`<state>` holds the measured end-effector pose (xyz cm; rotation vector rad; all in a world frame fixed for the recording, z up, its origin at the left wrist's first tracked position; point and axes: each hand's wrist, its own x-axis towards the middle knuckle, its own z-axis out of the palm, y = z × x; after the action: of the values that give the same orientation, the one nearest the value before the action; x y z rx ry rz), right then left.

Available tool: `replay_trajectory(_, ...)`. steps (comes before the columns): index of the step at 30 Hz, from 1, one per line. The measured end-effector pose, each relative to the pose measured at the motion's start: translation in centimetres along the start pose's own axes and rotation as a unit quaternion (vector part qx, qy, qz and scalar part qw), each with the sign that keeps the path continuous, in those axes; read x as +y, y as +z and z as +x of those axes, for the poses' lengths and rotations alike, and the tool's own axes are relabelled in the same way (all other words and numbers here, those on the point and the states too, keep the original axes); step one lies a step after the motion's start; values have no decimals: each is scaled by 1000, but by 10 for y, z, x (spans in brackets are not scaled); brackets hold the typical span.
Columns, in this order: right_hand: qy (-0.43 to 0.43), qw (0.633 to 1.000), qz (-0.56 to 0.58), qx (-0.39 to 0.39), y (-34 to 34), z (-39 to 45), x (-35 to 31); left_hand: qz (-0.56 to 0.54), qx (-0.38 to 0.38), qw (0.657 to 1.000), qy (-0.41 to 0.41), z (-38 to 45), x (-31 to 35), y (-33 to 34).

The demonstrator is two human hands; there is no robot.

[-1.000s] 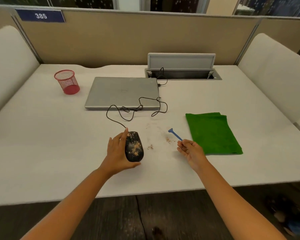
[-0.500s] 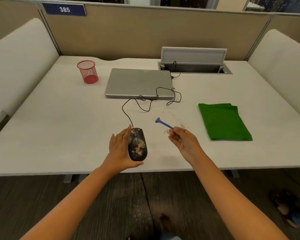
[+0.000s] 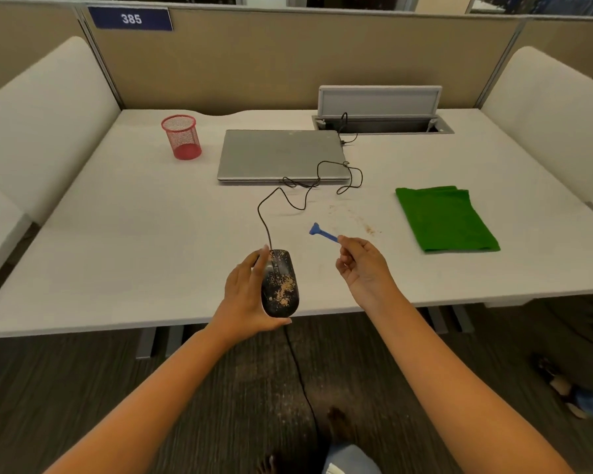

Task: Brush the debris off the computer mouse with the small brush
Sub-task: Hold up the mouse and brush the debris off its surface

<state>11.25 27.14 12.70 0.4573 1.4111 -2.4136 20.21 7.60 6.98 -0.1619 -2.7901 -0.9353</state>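
A red mesh pen cup [image 3: 182,136] stands upright toward the far left of the white counter [image 3: 117,241]; through its wire wall nothing shows inside it. At the back right, a recessed cable box [image 3: 382,124] sits in the counter with its grey lid [image 3: 380,100] tipped up, and a black cable runs out of it to the closed silver laptop [image 3: 281,155] just beside it.

The left hand [image 3: 245,295] grips the black computer mouse [image 3: 280,283] from its left side, fingers curled round the front and thumb under the rear, holding it at the near edge of the counter. Tan debris [image 3: 285,289] is scattered thickly over the top of the mouse. Its black cord [image 3: 288,196] loops away across the counter and over the front edge of the laptop.

The right hand [image 3: 362,268] pinches the handle end of the small blue brush [image 3: 323,232] between thumb and fingertips, the flared head pointing up and left, clear of the mouse and off the counter.

More tan crumbs [image 3: 368,229] lie on the counter between the brush and a folded green cloth [image 3: 445,218], which lies flat to the right. A blue sign reading 385 [image 3: 131,18] is fixed to the beige partition [image 3: 288,59] behind.
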Motion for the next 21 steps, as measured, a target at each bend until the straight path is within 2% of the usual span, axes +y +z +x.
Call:
replay_trajectory(3,-9,1000,3,20,1,-7,4,-17,-8,1000,-4,-8,-1,1)
replay_trajectory(12,-35,999,-4,-11,16,-22,15,-15,-22,1000,6,-21,-2,-2)
replay_trajectory(21,-9,1000,6,-25,25,-28,19,-9,-18,1000,6,-26,-3,-3)
